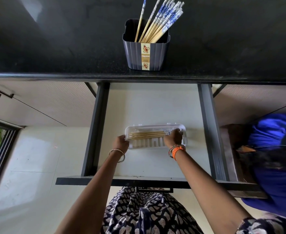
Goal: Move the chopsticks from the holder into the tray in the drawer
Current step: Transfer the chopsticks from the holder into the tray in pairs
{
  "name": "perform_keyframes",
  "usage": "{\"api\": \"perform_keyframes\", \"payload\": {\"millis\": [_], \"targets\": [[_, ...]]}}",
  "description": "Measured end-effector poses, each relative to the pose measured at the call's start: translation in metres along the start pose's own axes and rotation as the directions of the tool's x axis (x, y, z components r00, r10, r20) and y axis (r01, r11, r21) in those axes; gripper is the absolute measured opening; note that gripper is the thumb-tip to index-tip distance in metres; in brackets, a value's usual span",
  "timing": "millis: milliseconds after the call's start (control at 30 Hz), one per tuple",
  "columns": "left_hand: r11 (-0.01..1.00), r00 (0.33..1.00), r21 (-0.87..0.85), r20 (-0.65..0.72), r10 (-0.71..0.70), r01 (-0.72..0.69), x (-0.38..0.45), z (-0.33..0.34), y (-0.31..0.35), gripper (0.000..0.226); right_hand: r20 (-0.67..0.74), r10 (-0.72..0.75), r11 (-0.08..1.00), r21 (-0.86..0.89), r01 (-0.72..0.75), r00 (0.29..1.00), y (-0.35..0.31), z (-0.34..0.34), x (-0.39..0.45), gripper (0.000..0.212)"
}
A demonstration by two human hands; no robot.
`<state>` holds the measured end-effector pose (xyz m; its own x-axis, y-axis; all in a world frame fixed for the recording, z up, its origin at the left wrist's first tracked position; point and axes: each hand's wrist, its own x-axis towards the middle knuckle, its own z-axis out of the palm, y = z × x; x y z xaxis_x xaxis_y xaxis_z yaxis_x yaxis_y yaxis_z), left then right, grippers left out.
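A dark grey holder (145, 53) stands on the black counter near its front edge, with several blue-and-white topped wooden chopsticks (157, 21) leaning in it. Below, in the open drawer (155, 105), lies a clear white tray (155, 126) with a few chopsticks (147, 134) lying lengthwise inside. My left hand (121, 143) grips the tray's left end. My right hand (173, 137) rests over the tray's right part, its fingers on the patterned ends of the chopsticks lying there.
The drawer has dark side rails and a dark front edge (139, 181) close to my body. A person in blue (277, 149) stands at the right, beside another open drawer (231, 149). Cabinet fronts with a handle (0, 92) lie to the left.
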<state>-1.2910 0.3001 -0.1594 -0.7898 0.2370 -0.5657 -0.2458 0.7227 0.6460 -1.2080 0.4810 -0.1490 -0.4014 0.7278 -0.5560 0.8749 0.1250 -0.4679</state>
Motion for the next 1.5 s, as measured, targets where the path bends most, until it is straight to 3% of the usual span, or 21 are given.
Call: {"api": "perform_keyframes", "payload": {"millis": [100, 167, 267, 400, 467, 533, 633, 733, 867, 933, 1267, 1367, 1500], "targets": [[1.000, 1.000, -0.007, -0.021, 0.013, -0.013, -0.006, -0.005, 0.011, 0.020, -0.064, -0.073, 0.997, 0.001, 0.073, 0.995, 0.002, -0.013, -0.008, 0.048], [0.999, 0.997, -0.014, -0.057, 0.048, -0.049, -0.009, -0.011, 0.028, 0.037, -0.077, -0.188, 0.981, 0.042, 0.191, 0.979, -0.002, -0.028, -0.014, 0.042], [0.973, 0.959, -0.043, -0.186, 0.215, -0.226, -0.017, -0.029, 0.074, 0.043, -0.151, -0.275, 0.935, 0.189, 0.301, 0.950, -0.031, -0.060, -0.023, 0.032], [0.823, 0.785, -0.048, -0.338, 0.520, -0.566, -0.024, -0.068, 0.164, 0.036, -0.356, -0.521, 0.735, 0.276, 0.619, 0.776, -0.112, -0.125, -0.028, 0.019], [0.737, 0.685, -0.016, -0.382, 0.620, -0.676, -0.022, -0.090, 0.208, 0.036, -0.419, -0.556, 0.619, 0.368, 0.694, 0.718, -0.157, -0.158, -0.021, 0.020], [0.671, 0.603, 0.048, -0.394, 0.693, -0.740, -0.016, -0.112, 0.247, 0.036, -0.475, -0.514, 0.562, 0.442, 0.699, 0.714, -0.197, -0.185, -0.007, 0.022], [0.588, 0.495, 0.245, -0.349, 0.795, -0.771, 0.002, -0.133, 0.278, 0.034, -0.473, -0.419, 0.594, 0.502, 0.628, 0.775, -0.241, -0.204, 0.020, 0.021], [0.587, 0.522, 0.339, -0.269, 0.809, -0.735, 0.026, -0.141, 0.282, 0.033, -0.423, -0.342, 0.640, 0.549, 0.537, 0.839, -0.265, -0.207, 0.042, 0.021], [0.614, 0.587, 0.379, -0.200, 0.785, -0.692, 0.051, -0.139, 0.268, 0.028, -0.436, -0.316, 0.665, 0.532, 0.525, 0.842, -0.282, -0.207, 0.060, 0.014], [0.621, 0.592, 0.373, -0.204, 0.780, -0.689, 0.058, -0.138, 0.262, 0.025, -0.402, -0.320, 0.677, 0.537, 0.504, 0.858, -0.287, -0.210, 0.066, 0.008], [0.662, 0.608, 0.326, -0.261, 0.750, -0.675, 0.063, -0.140, 0.261, 0.026, -0.278, -0.333, 0.815, 0.396, 0.423, 0.901, -0.311, -0.229, 0.073, 0.027], [0.636, 0.597, 0.374, -0.230, 0.768, -0.675, 0.060, -0.141, 0.264, 0.024, -0.294, -0.354, 0.822, 0.356, 0.445, 0.888, -0.312, -0.239, 0.068, 0.021], [0.533, 0.498, 0.466, -0.208, 0.842, -0.706, 0.037, -0.136, 0.277, 0.020, -0.321, -0.414, 0.805, 0.309, 0.507, 0.852, -0.300, -0.259, 0.046, 0.011]]}}
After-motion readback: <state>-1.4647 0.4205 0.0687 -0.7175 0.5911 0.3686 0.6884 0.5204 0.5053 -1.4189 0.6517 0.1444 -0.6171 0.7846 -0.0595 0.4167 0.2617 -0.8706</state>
